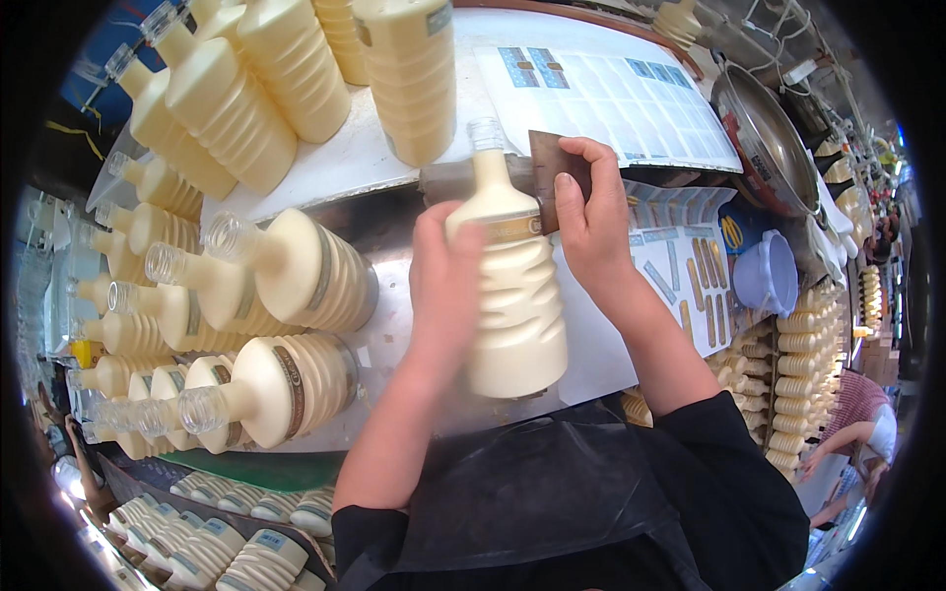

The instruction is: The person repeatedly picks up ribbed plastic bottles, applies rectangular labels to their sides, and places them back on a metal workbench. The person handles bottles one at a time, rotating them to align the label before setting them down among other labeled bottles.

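Note:
A cream-coloured ribbed bottle (514,330) with a clear threaded neck lies in front of me, neck pointing away. A brown-gold label strip (507,229) runs across its shoulder. Blurred by motion, my left hand (441,281) grips the bottle's left side near the label, its fingertips partly hidden. Between thumb and fingers, my right hand (594,212) pinches a flat dark brown rectangular piece (544,177), like a scraper. That piece stands at the right end of the label, close to the bottle's shoulder.
Several similar bottles (305,271) lie at the left; others (404,79) stand on the raised white board. Label sheets (611,108) lie at the back, and loose gold labels (705,281) at the right. Beyond are a lilac bucket (766,273), a large pan (764,138), and another person (857,424).

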The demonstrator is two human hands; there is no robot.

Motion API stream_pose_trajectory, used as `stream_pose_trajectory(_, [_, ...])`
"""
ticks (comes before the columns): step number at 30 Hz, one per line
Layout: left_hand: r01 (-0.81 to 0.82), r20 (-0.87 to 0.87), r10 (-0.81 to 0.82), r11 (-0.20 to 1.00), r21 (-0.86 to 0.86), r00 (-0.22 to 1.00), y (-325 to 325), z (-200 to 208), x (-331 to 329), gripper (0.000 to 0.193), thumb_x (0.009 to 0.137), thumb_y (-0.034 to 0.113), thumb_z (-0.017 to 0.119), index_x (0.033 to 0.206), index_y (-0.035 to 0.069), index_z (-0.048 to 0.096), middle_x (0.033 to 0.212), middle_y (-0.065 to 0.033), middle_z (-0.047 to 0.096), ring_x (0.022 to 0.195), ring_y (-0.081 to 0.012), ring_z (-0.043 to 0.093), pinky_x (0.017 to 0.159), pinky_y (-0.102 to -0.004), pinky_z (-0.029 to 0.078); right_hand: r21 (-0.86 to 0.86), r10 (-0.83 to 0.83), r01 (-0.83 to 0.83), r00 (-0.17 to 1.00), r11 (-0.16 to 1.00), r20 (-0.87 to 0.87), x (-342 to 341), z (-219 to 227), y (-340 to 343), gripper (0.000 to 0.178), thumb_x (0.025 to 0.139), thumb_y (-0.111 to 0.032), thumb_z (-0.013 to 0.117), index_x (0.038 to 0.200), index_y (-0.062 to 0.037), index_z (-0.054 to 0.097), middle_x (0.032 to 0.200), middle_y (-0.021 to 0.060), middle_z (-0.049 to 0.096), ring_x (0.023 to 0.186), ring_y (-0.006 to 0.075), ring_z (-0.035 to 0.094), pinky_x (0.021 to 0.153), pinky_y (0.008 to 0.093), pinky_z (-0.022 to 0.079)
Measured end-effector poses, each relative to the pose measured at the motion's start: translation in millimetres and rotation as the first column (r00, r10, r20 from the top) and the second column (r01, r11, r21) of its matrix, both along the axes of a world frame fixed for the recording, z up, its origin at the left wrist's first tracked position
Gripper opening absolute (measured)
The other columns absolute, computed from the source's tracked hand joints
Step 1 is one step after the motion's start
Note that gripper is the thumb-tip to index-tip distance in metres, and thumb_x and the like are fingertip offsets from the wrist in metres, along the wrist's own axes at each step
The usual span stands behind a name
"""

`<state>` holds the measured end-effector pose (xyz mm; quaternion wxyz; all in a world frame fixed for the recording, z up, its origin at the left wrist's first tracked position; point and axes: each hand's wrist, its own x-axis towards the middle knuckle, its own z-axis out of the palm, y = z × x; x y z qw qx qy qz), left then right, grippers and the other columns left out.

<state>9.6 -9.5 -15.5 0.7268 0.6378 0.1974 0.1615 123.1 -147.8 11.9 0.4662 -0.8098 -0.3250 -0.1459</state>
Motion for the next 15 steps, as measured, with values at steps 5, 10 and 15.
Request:
stream_pose_trajectory(5, [0.012, 0.024, -0.011, 0.997, -0.071, 1.0, 0, 5, -2, 0.046, 0.109, 0.039, 0.043, 0.135, 0.002, 0.05, 0.125, -0.0163, 0.06, 0.114, -0.0233, 0.057, 0.103, -0.0368, 0.044, 0.107, 0.011, -0.005, 0.999, 0.994, -0.05, 6, 4, -5, 0.033, 0.097, -0.006, 0.052, 0.129, 0.001, 0.05, 0.124, 0.0193, 0.056, 0.113, 0.0337, 0.059, 0.101, 0.0413, 0.046])
stream_pose_trajectory(10, [0.037, -0.116, -0.021, 0.99, 0.134, 0.993, 2, 11, 1, 0.054, 0.106, 0.044, 0.048, 0.139, 0.001, 0.048, 0.123, -0.0143, 0.063, 0.111, -0.0204, 0.061, 0.098, -0.036, 0.048, 0.037, 0.145, -0.142, 0.986, 0.989, -0.088, -27, 41, 27, 0.033, 0.097, -0.004, 0.051, 0.129, 0.0002, 0.051, 0.119, 0.0181, 0.057, 0.109, 0.0327, 0.06, 0.099, 0.0407, 0.048])
stream_pose_trajectory(15, [0.064, -0.169, -0.059, 0.998, 0.021, 0.984, 5, 13, 1, 0.05, 0.107, 0.042, 0.049, 0.136, 0.0, 0.049, 0.122, -0.0131, 0.062, 0.109, -0.0193, 0.06, 0.098, -0.0342, 0.047, 0.051, 0.064, -0.06, 0.995, 0.997, -0.078, -8, 11, 14, 0.033, 0.096, -0.004, 0.052, 0.128, -0.0008, 0.05, 0.123, 0.0202, 0.055, 0.111, 0.0373, 0.058, 0.099, 0.0429, 0.047])
